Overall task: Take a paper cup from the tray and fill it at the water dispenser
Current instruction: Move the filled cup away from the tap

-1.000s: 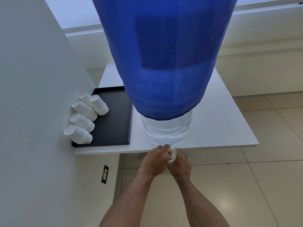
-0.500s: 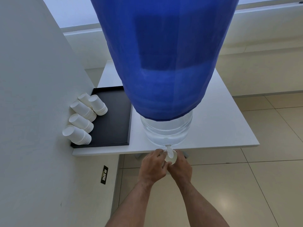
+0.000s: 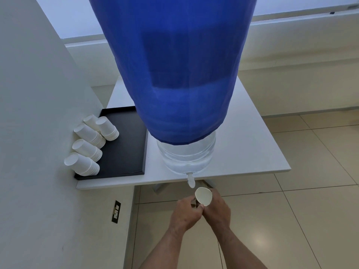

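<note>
A white paper cup (image 3: 203, 196) sits in my right hand (image 3: 217, 209), just below and in front of the dispenser's white tap (image 3: 190, 180). My left hand (image 3: 185, 212) is closed beside the cup's lower left, touching my right hand; I cannot tell if it grips the cup. The water dispenser (image 3: 186, 158) is a clear jug under a blue cloth cover (image 3: 178, 74), standing at the table's front edge. Several stacks of paper cups (image 3: 91, 144) lie along the left of the black tray (image 3: 124, 150).
The white table (image 3: 250, 148) stands against a grey wall on the left. A wall socket (image 3: 116, 211) is below the table's left corner. Beige floor tiles (image 3: 310, 210) spread out under and to the right of my arms.
Both hands have dropped down and away from the tap with the cup. The cup's open mouth is now in plain sight below the tap.
</note>
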